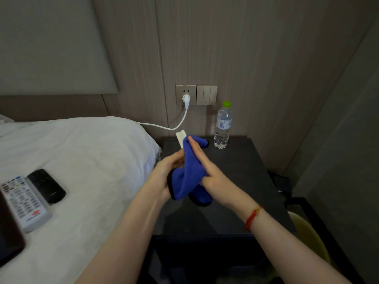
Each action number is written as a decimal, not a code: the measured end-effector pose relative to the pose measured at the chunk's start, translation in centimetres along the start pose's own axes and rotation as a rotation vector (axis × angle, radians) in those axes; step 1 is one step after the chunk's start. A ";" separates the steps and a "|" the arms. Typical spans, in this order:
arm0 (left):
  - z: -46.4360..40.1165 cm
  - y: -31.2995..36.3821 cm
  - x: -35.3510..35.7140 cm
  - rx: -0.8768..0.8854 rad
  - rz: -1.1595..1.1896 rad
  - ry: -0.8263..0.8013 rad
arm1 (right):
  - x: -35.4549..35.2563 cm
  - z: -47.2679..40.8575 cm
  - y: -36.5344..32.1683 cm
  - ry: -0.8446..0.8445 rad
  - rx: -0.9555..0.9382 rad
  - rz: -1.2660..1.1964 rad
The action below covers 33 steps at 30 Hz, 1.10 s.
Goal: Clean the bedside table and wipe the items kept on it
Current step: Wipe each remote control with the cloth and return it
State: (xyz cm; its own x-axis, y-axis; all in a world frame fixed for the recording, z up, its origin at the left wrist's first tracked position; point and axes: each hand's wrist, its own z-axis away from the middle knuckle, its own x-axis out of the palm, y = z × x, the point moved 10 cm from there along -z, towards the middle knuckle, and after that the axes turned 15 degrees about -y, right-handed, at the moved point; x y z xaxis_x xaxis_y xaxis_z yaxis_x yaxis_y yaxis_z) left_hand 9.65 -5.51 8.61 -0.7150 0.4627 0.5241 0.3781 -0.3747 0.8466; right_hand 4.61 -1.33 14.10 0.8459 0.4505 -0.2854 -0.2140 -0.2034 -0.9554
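Fingers [196, 154] of the right hand [207, 171] press flat on a blue microfibre cloth [190, 177] wrapping a slim white plastic device [180, 138], gripped by the left hand [166, 171] above the dark surface [235, 181].

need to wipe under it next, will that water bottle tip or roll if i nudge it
The water bottle stands tall and narrow on the bedside table, so a high nudge could probably tip it. It looks nearly full, so likely fairly heavy. Round-bodied, it would probably roll once down.
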 end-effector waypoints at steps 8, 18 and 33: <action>0.3 0.9 -0.5 0.064 0.120 0.104 | -0.9 -1.5 2.4 0.002 0.093 -0.155; 1.4 2.1 -1.8 0.070 -0.232 0.430 | -3.3 -1.2 5.6 0.210 0.295 0.147; 0.7 4.3 0.1 0.234 -0.641 0.507 | -3.8 -0.1 7.2 0.302 0.176 0.040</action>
State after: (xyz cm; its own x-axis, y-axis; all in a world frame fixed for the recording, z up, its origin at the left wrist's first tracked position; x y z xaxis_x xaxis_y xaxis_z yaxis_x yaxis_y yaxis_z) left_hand 11.61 -6.56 12.33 -0.9884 0.0921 -0.1209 -0.1178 0.0390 0.9923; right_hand -0.12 -4.56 8.32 0.9358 0.1629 -0.3126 -0.3085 -0.0507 -0.9499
